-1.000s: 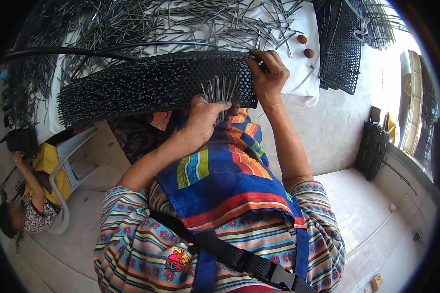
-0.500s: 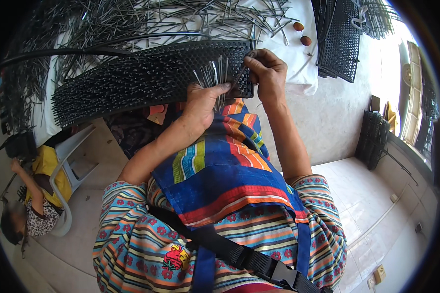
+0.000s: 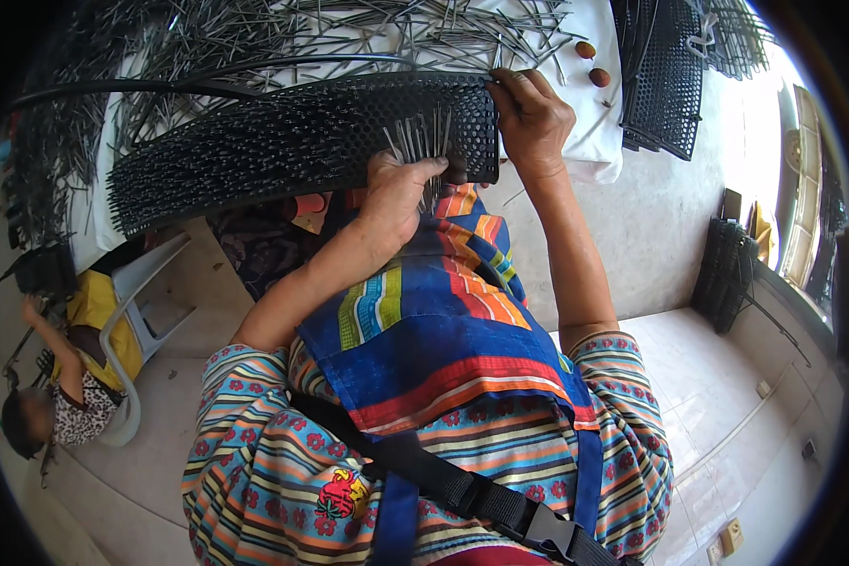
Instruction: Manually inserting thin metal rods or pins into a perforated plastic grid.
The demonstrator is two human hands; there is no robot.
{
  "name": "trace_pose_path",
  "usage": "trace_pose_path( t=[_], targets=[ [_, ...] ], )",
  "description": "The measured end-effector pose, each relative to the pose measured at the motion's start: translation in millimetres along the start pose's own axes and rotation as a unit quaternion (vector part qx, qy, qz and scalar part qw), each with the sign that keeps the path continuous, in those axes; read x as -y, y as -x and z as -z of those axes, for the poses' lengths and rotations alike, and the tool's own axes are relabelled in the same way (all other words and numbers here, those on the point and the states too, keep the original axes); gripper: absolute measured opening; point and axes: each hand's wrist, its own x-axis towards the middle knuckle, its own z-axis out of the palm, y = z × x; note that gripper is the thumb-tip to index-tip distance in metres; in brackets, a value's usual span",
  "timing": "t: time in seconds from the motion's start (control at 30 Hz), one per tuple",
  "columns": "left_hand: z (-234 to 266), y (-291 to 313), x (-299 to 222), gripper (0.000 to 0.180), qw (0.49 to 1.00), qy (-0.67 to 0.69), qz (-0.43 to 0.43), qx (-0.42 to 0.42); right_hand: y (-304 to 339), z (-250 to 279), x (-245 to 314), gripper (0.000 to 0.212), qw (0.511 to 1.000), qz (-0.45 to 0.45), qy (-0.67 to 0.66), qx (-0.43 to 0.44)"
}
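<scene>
A long black perforated panel (image 3: 373, 118) stretches in front of me. Its left and middle parts bristle with short dark pins, while bare holes show toward the right end. My left hand (image 3: 393, 198) is closed around a bunch of thin grey rods (image 3: 413, 141), their tips fanning upward in front of the panel's lower right part. At the panel's upper right corner is my right hand (image 3: 536, 123), its fingers curled and pinching the edge. Whether those fingers also hold a rod is hidden.
Loose rods (image 3: 349, 42) lie heaped on a white-covered table (image 3: 590, 123), with two brown round objects (image 3: 592, 63) at its right. Black mesh panels (image 3: 665, 85) hang beyond. At the lower left, another person (image 3: 80, 406) is beside a grey chair (image 3: 127, 377).
My right hand has moved up and right, from a thin dark rod near the panel's bare holes to its upper right corner. My left hand keeps its grip on the bunch.
</scene>
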Motion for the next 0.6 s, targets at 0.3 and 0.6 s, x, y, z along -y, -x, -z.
trace_pose_path(
  t=[0.3,0.6],
  targets=[
    [6,7,-5,0.016,0.998,0.055,0.004,0.035,16,14,10,0.015,0.964,-0.173,-0.162,0.124],
    [17,17,-4,0.022,0.996,0.041,-0.052,0.054,27,-2,38,0.007,0.732,-0.393,-0.497,0.252]
  ],
)
